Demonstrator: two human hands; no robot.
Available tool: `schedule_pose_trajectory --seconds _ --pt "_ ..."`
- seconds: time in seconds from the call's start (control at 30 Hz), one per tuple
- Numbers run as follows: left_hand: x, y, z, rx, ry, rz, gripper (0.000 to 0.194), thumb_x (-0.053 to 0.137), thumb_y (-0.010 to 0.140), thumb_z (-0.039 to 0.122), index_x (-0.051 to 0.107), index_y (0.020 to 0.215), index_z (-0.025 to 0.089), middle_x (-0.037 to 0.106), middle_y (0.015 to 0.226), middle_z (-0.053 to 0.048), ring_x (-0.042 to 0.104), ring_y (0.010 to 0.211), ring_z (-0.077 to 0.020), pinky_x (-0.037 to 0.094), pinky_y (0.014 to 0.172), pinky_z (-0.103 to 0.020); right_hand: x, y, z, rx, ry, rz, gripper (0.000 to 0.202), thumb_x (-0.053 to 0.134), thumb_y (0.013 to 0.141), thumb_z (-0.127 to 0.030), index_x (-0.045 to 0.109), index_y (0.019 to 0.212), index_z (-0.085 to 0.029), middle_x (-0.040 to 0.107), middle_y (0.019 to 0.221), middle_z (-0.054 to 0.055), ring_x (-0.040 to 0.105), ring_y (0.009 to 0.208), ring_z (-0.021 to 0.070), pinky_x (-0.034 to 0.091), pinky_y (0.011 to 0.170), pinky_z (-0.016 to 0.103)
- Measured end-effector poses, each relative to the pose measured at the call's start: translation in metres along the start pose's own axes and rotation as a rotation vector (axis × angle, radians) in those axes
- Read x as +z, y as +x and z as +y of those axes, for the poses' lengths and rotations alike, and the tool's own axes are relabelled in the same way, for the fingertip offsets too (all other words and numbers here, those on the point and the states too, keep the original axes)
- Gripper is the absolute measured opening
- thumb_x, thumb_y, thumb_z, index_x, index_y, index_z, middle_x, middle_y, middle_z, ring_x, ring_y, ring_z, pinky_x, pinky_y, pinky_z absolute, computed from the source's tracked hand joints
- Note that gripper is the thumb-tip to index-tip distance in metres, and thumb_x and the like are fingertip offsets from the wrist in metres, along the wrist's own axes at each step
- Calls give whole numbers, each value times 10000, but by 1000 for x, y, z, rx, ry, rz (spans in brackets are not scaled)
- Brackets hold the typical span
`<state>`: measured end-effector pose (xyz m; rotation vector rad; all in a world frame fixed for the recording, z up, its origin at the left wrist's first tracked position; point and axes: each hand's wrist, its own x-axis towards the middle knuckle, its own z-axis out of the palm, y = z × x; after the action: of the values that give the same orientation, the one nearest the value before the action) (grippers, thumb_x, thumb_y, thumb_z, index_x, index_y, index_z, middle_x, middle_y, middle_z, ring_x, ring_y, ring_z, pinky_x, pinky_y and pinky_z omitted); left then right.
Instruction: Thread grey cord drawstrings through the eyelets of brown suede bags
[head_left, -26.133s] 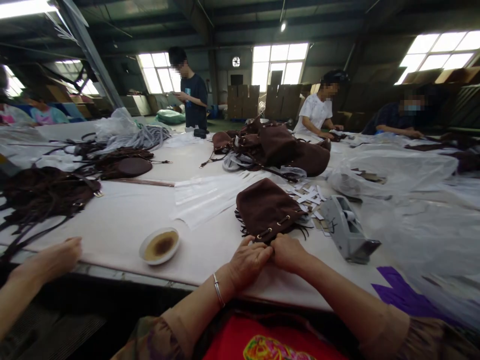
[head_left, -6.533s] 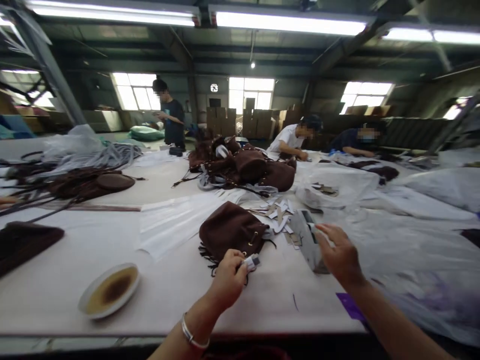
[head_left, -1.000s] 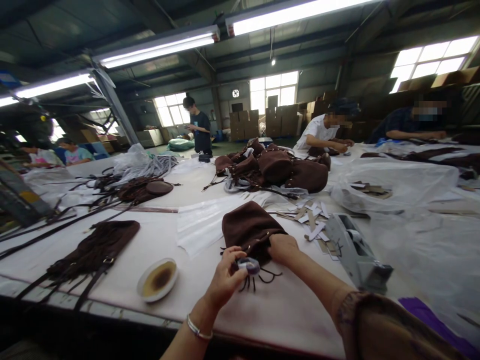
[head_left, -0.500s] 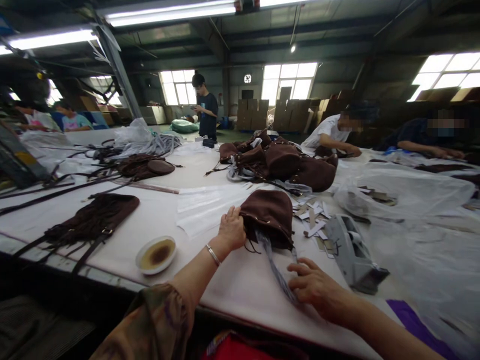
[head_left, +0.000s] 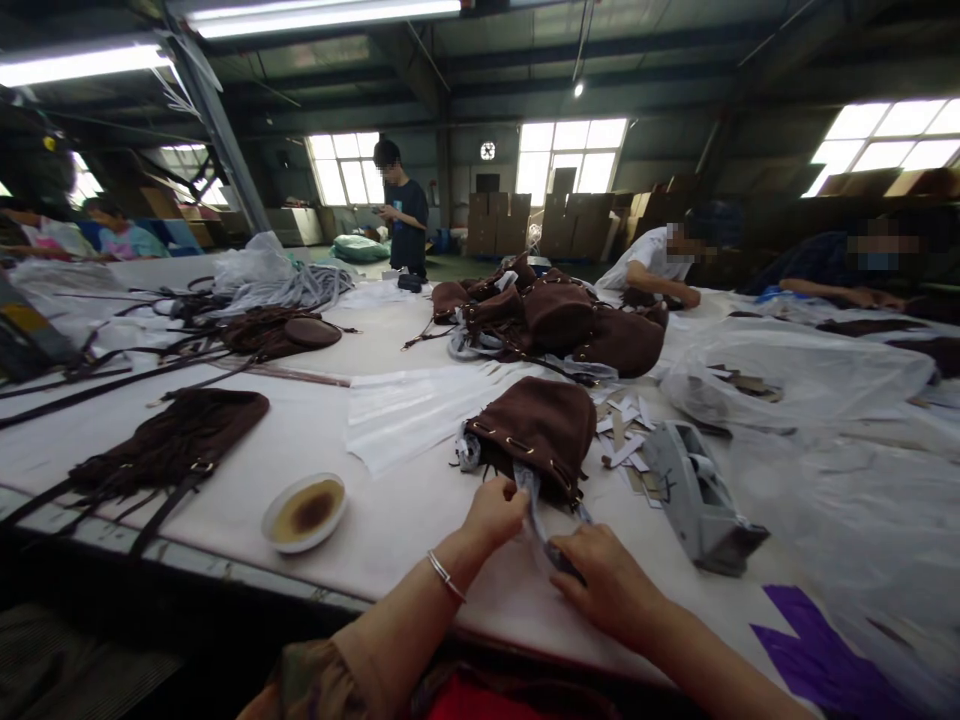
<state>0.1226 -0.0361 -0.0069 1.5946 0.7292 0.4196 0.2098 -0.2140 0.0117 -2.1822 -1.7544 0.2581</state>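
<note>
A dark brown drawstring bag point(head_left: 536, 430) with metal eyelets lies on the white table in front of me, its mouth toward me. From that mouth comes a strap wrapped in greyish plastic point(head_left: 529, 495), looping toward the table's near side. My left hand point(head_left: 496, 512), with a silver bangle at the wrist, pinches the strap's plastic wrapping just below the bag's opening. Lower on the same loop, my right hand point(head_left: 604, 575) has its fingers closed around the wrapped strap. More grey wrapping point(head_left: 469, 450) shows at the bag's left corner.
Brown bags point(head_left: 559, 315) are heaped behind. A fringed bag point(head_left: 176, 440) and a dish of brownish matter point(head_left: 306, 510) lie left. To the right are a grey tape dispenser point(head_left: 697, 500), card scraps point(head_left: 626, 440), purple pieces point(head_left: 817, 650) and clear plastic point(head_left: 847, 480). Co-workers sit across the table.
My left hand has left the bag's left side and moved down to the wrapped strap. My right hand has closed on the strap loop, shifting slightly left. The bag's eyelets now show more.
</note>
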Motion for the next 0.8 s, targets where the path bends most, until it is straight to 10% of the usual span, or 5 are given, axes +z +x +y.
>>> schedule_pose_trajectory --seconds 0.2,0.47,0.63,0.8 --pt "2 23 11 -229 -299 -80 282 565 856 423 511 752 166 512 613 8 455 465 -87 397 466 -226 17 -3 -8 -322 62 3 169 574 884 -275 667 999 -194 689 911 79 586 886 227 393 835 387" --pt "-13 -20 7 -201 -421 -182 451 638 793 601 551 881 168 278 498 129 183 380 -29 167 388 -173 -15 16 66 -90 -109 8 538 430 798 -1 665 1206 -263 666 1232 46 435 1259 284 352 974 414" --pt "-72 -58 11 -23 -256 -551 513 657 777 622 691 848 114 356 459 68 245 411 -53 195 436 -211 -19 33 78 66 -196 -52 394 453 837 -86 700 1122 -200 697 1080 80 505 1135 273 360 970 401" --pt "-125 -95 14 100 -108 -609 527 693 707 661 743 738 137 580 663 -57 499 641 -165 383 612 -275 -21 46 66 268 -238 -45 281 459 792 -103 701 931 -132 693 1009 144 610 907 272 416 846 410"
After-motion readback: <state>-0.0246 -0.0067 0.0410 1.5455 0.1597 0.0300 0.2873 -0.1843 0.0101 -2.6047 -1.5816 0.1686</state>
